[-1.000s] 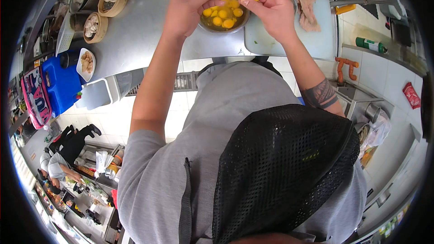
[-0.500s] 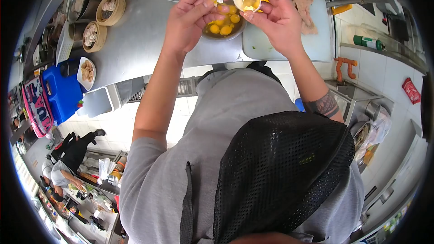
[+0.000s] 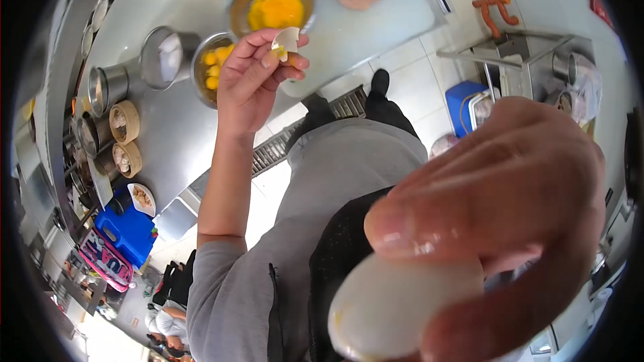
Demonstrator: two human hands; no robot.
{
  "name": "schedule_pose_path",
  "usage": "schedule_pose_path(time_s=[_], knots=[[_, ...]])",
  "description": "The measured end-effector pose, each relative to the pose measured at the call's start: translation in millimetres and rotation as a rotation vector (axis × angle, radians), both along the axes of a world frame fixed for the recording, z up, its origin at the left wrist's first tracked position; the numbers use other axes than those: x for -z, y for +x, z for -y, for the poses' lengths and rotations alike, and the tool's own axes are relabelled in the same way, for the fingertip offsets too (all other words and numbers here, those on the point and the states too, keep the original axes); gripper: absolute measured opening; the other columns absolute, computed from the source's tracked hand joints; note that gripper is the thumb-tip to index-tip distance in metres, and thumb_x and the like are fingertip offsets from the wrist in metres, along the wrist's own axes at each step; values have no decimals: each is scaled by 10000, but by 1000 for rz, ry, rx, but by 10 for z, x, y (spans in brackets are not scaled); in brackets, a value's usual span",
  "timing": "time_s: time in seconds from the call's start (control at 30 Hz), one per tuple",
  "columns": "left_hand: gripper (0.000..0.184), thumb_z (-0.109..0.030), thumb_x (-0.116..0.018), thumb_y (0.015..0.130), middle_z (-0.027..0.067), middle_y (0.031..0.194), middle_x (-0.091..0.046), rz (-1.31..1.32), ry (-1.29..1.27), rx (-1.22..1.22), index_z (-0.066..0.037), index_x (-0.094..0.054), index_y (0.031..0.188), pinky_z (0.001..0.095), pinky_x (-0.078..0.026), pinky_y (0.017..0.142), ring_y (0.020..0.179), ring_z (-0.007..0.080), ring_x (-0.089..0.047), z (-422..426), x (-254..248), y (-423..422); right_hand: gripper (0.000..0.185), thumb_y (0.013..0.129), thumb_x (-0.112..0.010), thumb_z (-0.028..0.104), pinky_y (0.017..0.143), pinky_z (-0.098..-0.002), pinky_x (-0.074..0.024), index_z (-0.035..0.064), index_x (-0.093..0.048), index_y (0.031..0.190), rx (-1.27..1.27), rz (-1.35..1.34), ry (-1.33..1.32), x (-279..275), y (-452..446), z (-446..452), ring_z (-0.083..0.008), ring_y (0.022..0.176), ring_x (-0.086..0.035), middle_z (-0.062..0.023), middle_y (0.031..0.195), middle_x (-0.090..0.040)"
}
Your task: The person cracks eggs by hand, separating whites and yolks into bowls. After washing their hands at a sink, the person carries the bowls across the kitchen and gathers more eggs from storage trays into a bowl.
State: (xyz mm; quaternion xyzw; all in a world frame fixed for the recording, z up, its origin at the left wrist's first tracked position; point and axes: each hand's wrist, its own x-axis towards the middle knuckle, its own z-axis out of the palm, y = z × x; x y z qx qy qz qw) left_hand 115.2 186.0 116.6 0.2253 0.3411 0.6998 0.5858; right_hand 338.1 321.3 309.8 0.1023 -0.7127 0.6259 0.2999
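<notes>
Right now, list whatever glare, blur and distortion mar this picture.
Head view: right hand and its eggshell loom close and look soft; steel counter catches glare; floor tiles partly wash out to white; fisheye distortion bends the surroundings, with black corners.

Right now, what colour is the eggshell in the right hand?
The eggshell is white, per the head view.

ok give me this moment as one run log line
left hand: holds jagged white eggshell piece | right hand: holds rounded white eggshell close to camera | nearest left hand: smaller round steel bowl, yellow yolks
</notes>
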Motion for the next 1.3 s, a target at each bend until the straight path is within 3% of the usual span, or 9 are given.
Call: schedule_pose_path(time_s=[0.23, 0.57, 0.67, 0.77, 0.8, 0.83, 0.9, 1.0, 1.3], knots=[[299, -60, -538, 1043, 260, 1289, -656, -15, -49, 108, 29, -542, 1328, 343, -600, 874, 1042, 261, -725, -894, -15, 1100, 266, 815, -803, 288, 618, -272, -629, 62, -720, 929, 216, 755, 142, -446, 1241, -631, -176, 709, -745, -91, 936, -747], [307, -41, -595, 1015, 239, 1237, -687, -178, -76, 95, 41, -560, 1309, 346, -584, 870, 1044, 251, -725, -1780, -235, 2145, 438, 776, -837, 409, 507, -282, -583, 9, -706, 895, 190, 345, -99, -32, 2259, -1406, -203, 558, -709, -127, 810, -752], [293, -36, -647, 988, 175, 1190, -715, -361, -167, -24, 30, -601, 1269, 328, -580, 861, 1024, 214, -725, -2143, -280, 2325, 522, 803, -846, 285, 720, -320, -577, -50, -649, 1151, 296, 169, 382, 355, 2502, -1782, -289, 802, -713, -200, 1003, -732], [360, -120, -709, 937, 166, 1222, -701, -1328, -4, -231, 25, -622, 1254, 345, -552, 939, 1056, 258, -708, -2845, -73, 2202, 535, 878, -797, 49, 933, -353, -561, -69, -575, 1351, 852, 1, 139, 1561, 2186, -2292, -308, 1092, -686, -235, 1212, -681], [453, -126, -708, 920, 179, 1315, -665, -1523, -88, -176, 22, -585, 1330, 350, -524, 1031, 1152, 282, -677, -3158, 78, 2083, 550, 888, -753, 65, 801, -267, -569, 53, -591, 1413, 1056, 162, 263, 1839, 1994, -2529, -158, 1005, -677, -106, 1245, -671], [461, -286, -737, 961, 174, 1262, -702, -1532, -180, -155, -147, -600, 1379, 493, -547, 986, 1093, 353, -695, -3568, 502, 2010, 597, 896, -801, 131, 928, -349, -567, -28, -549, 1413, 954, 410, 195, 2409, 1804, -2937, -281, 1131, -689, -230, 1266, -671], [282, -105, -624, 833, 225, 1130, -716, -1889, -397, 154, -21, -724, 1083, 448, -576, 877, 1018, 353, -713, -4160, 1269, 1806, 671, 937, -761, 307, 958, -404, -549, 60, -498, 1503, 854, 853, 634, 3047, 1765, -3303, -284, 1153, -700, -249, 1394, -613], [586, -222, -669, 877, 192, 1493, -531, -1782, -138, -275, -21, -550, 1415, 446, -433, 1145, 1388, 362, -486, -3745, 790, 2004, 733, 925, -764, 249, 931, -388, -568, 63, -432, 1551, 970, 798, 233, 2806, 1787, -3159, -290, 1166, -692, -233, 1431, -589], [476, -119, -767, 867, 170, 1407, -577, -1524, -545, -413, -58, -630, 1319, 411, -522, 1040, 1263, 343, -602, -187, 692, 1995, 473, 1012, -631, 458, 670, -305, -591, 11, -694, 1153, 502, 1006, -433, 2909, 1882, -2320, -160, 878, -687, -88, 1046, -714]])
